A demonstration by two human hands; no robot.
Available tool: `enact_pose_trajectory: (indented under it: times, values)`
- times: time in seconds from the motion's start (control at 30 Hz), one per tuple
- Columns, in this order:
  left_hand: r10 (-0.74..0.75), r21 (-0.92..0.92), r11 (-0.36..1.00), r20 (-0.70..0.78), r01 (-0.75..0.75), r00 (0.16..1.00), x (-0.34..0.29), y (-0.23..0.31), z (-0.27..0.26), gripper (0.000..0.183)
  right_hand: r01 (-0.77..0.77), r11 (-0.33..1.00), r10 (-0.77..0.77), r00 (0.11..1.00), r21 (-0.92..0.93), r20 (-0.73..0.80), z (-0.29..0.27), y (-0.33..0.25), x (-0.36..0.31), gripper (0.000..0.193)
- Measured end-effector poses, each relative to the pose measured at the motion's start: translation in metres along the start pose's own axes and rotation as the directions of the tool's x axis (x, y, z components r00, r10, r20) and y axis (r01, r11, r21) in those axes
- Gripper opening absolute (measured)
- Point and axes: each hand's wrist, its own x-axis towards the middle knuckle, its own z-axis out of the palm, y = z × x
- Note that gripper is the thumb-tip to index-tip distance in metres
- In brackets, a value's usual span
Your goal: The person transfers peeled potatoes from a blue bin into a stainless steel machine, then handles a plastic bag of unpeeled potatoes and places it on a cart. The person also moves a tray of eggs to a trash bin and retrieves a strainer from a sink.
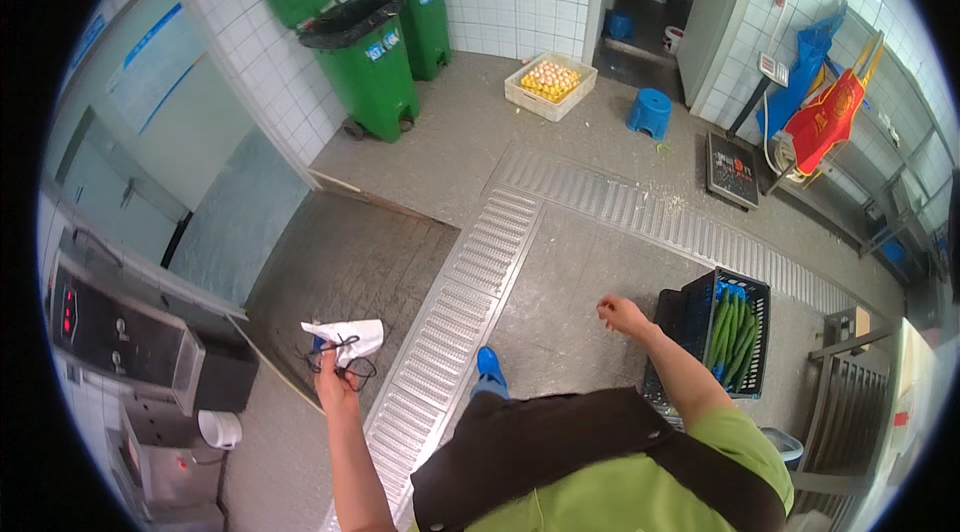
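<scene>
My left hand (337, 384) is closed on a thin black cord (350, 364) that hangs in loose loops. A white sheet (362, 337), paper or cloth, is bunched up with the cord, and a bit of blue shows beside it. My right hand (622, 316) hangs over the floor with its fingers loosely curled and nothing visible in them. Nearest to that arm stands a black plastic crate (763, 337) of long green cucumbers (735, 334). One of my feet, in a blue shoe cover (488, 362), shows between the arms.
Metal drain grates (497, 242) cross the floor. Two green wheeled bins (368, 82) stand at the far left wall. Beyond are a crate of eggs (550, 80), a blue stool (650, 112) and a floor scale (732, 170). Steel equipment (120, 327) lines the left side.
</scene>
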Motion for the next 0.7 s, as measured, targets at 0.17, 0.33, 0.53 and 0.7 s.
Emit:
enact_pose_trajectory:
  times: [0.17,0.33,0.53,0.7]
  values:
    - [0.017,-0.018,1.000,0.141,-0.015,0.990,0.122,0.055,0.147,0.014,-0.203,0.975,0.193,0.976,0.092,0.105,0.020,-0.001,0.078,0.028]
    - [-0.036,0.133,0.991,0.389,-0.018,0.920,0.232,0.078,0.337,0.010,-0.152,0.973,0.173,0.978,-0.172,0.115,0.034,0.088,0.099,0.018]
    - [0.187,0.012,0.977,0.442,-0.215,0.877,0.352,0.122,0.540,0.018,-0.860,0.510,0.824,0.483,-0.017,0.297,-0.016,0.079,0.164,0.017]
    - [0.459,-0.114,0.887,0.324,-0.448,0.827,0.457,0.200,0.638,0.024,-0.655,0.719,0.689,0.716,-0.233,0.114,-0.130,0.017,0.398,0.018]
